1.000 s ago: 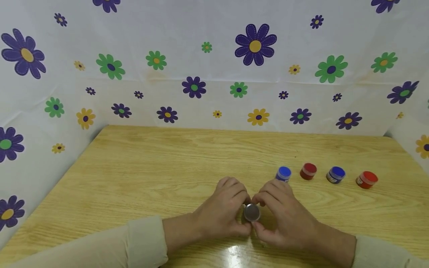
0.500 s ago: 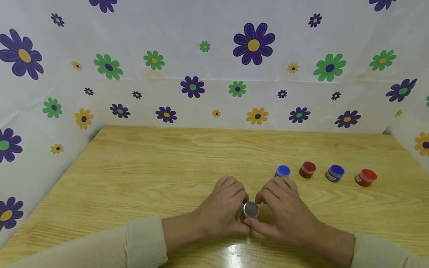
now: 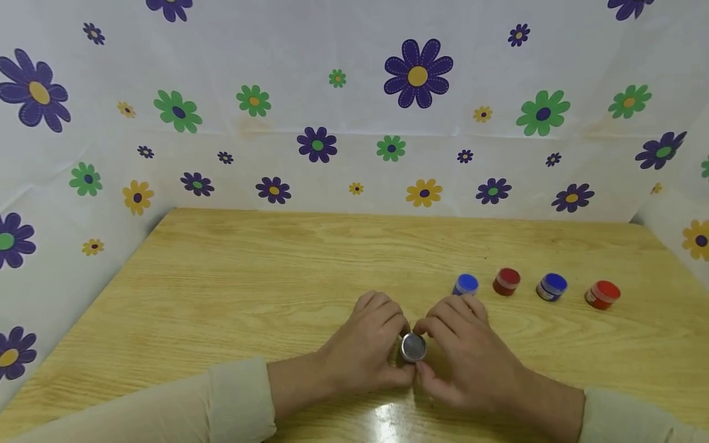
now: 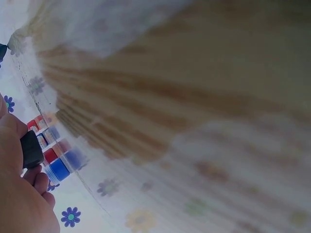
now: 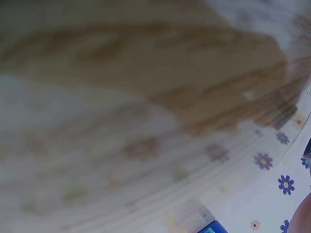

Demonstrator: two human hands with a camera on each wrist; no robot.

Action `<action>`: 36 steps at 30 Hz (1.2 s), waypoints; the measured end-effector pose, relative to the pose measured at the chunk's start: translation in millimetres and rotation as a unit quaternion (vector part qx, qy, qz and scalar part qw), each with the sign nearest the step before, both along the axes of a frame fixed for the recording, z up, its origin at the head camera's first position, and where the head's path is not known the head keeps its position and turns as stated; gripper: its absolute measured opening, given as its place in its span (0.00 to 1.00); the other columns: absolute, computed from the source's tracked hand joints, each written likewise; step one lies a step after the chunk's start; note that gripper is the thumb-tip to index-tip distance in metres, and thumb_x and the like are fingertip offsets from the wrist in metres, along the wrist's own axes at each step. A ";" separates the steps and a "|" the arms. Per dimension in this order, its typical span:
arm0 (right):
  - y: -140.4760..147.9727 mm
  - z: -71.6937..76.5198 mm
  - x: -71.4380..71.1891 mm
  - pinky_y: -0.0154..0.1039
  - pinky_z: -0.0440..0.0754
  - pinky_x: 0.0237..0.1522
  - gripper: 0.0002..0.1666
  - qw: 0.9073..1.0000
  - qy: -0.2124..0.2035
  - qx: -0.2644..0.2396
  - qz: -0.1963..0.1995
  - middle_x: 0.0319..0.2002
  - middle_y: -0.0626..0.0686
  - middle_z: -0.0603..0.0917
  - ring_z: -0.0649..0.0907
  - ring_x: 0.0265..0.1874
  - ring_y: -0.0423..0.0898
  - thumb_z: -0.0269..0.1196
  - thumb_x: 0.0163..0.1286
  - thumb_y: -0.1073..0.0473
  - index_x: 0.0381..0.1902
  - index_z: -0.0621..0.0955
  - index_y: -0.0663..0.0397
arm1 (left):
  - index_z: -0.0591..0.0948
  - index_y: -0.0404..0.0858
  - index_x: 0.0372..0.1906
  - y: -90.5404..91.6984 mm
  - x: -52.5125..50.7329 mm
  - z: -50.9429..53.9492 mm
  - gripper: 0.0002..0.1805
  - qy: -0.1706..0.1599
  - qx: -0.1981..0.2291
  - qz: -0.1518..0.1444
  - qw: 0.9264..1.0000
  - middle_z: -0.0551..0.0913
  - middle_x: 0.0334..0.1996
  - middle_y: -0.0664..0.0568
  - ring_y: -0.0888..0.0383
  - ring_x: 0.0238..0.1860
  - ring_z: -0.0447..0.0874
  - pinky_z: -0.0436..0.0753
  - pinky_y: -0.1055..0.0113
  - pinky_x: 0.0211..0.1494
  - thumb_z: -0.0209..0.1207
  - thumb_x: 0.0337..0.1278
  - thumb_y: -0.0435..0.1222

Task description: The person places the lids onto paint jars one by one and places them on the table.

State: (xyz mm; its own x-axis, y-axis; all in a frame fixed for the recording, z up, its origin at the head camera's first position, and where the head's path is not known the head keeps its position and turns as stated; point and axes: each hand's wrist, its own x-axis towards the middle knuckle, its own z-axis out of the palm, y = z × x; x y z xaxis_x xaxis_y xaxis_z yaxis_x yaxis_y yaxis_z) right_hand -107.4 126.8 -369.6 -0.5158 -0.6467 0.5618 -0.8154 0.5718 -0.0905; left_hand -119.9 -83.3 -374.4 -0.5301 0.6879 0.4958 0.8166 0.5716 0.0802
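A small round jar (image 3: 413, 347) with a grey top stands upright between both hands in the head view. In the left wrist view this jar (image 4: 32, 149) looks black. My left hand (image 3: 362, 347) grips its left side, thumb in front and fingers behind. From the other side, my right hand (image 3: 471, 357) pinches it between thumb and curled fingers. Only a sliver of the right hand (image 5: 302, 216) shows in the right wrist view. The lower part of the jar is mostly hidden from above.
Beyond the right hand stand a light blue paint jar (image 3: 466, 284), a dark red one (image 3: 506, 281), a dark blue one (image 3: 551, 287) and a bright red one (image 3: 602, 295). A flowered cloth (image 3: 327, 55) surrounds the wooden table (image 3: 249, 264) at the back and sides.
The right fingers and thumb shifted round the jar's rim half a second ago and are now back at its right side. The left hand has stayed in its grip.
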 end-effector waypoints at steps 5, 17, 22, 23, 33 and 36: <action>-0.4 -0.8 -0.3 0.45 0.62 0.50 0.18 1.000 0.006 0.000 -0.004 0.37 0.44 0.77 0.72 0.42 0.43 0.64 0.55 0.44 0.39 0.79 0.48 | 0.79 0.43 0.32 -0.6 0.2 -0.2 0.21 0.001 0.004 -0.001 1.000 0.79 0.32 0.59 0.61 0.41 0.73 0.71 0.65 0.56 0.72 0.34 0.50; 1.1 -2.4 -0.9 0.43 0.62 0.50 0.23 1.000 0.003 -0.008 -0.014 0.32 0.43 0.74 0.71 0.38 0.43 0.59 0.65 0.33 0.31 0.78 0.46 | 0.79 0.44 0.32 -0.3 0.7 -0.9 0.22 0.017 -0.007 -0.013 1.000 0.78 0.33 0.59 0.60 0.42 0.72 0.70 0.65 0.55 0.73 0.34 0.52; 2.4 -4.7 -0.6 0.41 0.60 0.49 0.27 1.000 -0.002 -0.026 -0.006 0.31 0.42 0.73 0.70 0.37 0.42 0.59 0.65 0.30 0.31 0.76 0.46 | 0.80 0.43 0.34 -0.1 3.4 -1.8 0.23 0.012 0.001 -0.024 1.000 0.79 0.34 0.58 0.60 0.42 0.72 0.70 0.64 0.56 0.73 0.35 0.53; 2.8 -4.7 -0.3 0.42 0.60 0.49 0.26 1.000 -0.008 -0.027 -0.007 0.32 0.42 0.73 0.69 0.38 0.41 0.60 0.64 0.31 0.33 0.77 0.47 | 0.80 0.43 0.34 0.2 3.5 -2.4 0.23 0.014 0.003 -0.024 1.000 0.79 0.34 0.58 0.60 0.42 0.72 0.70 0.64 0.55 0.73 0.35 0.53; 3.7 -4.1 0.8 0.43 0.60 0.49 0.23 0.999 -0.023 -0.024 0.028 0.35 0.43 0.75 0.69 0.40 0.41 0.66 0.46 0.51 0.43 0.80 0.50 | 0.80 0.41 0.35 2.4 1.9 -6.4 0.21 0.025 0.026 -0.029 0.999 0.79 0.33 0.58 0.60 0.41 0.73 0.70 0.65 0.53 0.72 0.34 0.47; 3.6 -4.6 0.6 0.42 0.60 0.49 0.22 0.999 -0.016 -0.024 0.033 0.35 0.44 0.75 0.70 0.40 0.41 0.66 0.47 0.52 0.42 0.80 0.51 | 0.80 0.42 0.35 2.8 1.6 -6.4 0.20 0.027 0.027 -0.030 0.999 0.79 0.33 0.58 0.60 0.41 0.73 0.70 0.65 0.53 0.72 0.33 0.47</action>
State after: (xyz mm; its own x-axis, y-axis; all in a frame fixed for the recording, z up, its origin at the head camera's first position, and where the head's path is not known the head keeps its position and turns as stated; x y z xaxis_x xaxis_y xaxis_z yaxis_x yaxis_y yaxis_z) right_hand -106.8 130.4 -374.2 -0.4914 -0.6518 0.5776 -0.8471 0.5118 -0.1430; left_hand -118.3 -80.6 -380.8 -0.4603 0.6891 0.5597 0.8535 0.5169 0.0655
